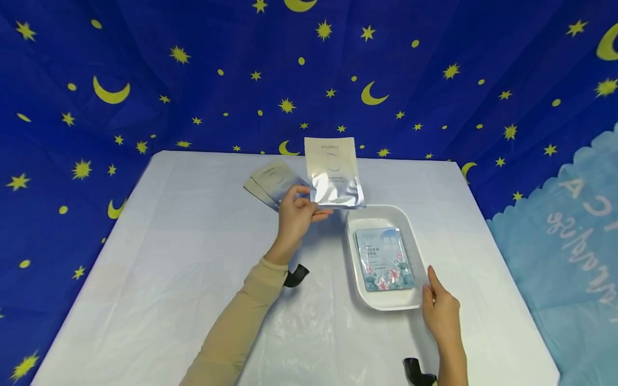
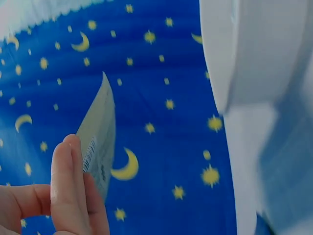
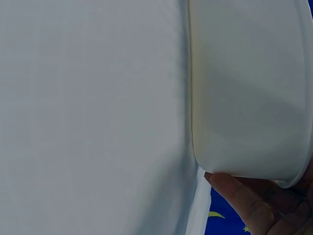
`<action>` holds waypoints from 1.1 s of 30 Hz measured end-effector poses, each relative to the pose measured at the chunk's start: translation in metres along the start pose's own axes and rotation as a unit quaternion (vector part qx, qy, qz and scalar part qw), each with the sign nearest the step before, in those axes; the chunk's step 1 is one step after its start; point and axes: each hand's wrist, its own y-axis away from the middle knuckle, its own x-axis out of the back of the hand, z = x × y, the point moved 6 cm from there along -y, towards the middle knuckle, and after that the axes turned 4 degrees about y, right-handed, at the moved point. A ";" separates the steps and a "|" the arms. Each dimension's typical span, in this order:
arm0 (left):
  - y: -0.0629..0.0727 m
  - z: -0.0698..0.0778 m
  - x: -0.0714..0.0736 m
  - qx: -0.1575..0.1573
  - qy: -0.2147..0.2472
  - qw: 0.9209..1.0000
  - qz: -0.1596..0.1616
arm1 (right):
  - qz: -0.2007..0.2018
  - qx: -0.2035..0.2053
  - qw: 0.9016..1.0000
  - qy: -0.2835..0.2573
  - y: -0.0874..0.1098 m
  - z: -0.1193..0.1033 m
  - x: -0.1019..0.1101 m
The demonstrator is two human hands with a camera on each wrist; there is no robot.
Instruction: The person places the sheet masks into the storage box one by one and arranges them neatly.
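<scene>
My left hand (image 1: 295, 222) pinches the lower left corner of a cream-and-silver face mask packet (image 1: 333, 170), raised upright above the far part of the table. In the left wrist view the packet is nearly edge-on, with a barcode on its back. Behind that hand, more packets of this kind (image 1: 272, 179) lie overlapping on the table. My right hand (image 1: 441, 313) grips the right side of a white tray (image 1: 381, 217), thumb at the rim; in the right wrist view fingers touch its outer wall (image 3: 249, 98). Inside the tray lie stacked light-blue packets (image 1: 384, 260) with pink flowers.
A white cloth covers the table (image 1: 159, 257). Dark blue fabric (image 1: 217, 48) with yellow moons and stars hangs behind it. Light blue fabric (image 1: 565, 252) with lettering hangs at the right. Black straps (image 1: 295, 276) are at both wrists.
</scene>
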 end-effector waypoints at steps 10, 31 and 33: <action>0.043 -0.031 -0.046 0.023 -0.038 0.996 -0.072 | -0.002 0.001 1.000 -0.002 -0.002 0.001 -0.001; 0.087 -0.089 -0.103 0.017 -0.154 0.979 -0.132 | 0.008 0.011 1.000 -0.007 -0.001 0.000 0.002; 0.089 -0.093 -0.104 0.023 -0.150 0.979 -0.134 | 0.008 0.008 1.000 -0.008 0.000 0.000 0.001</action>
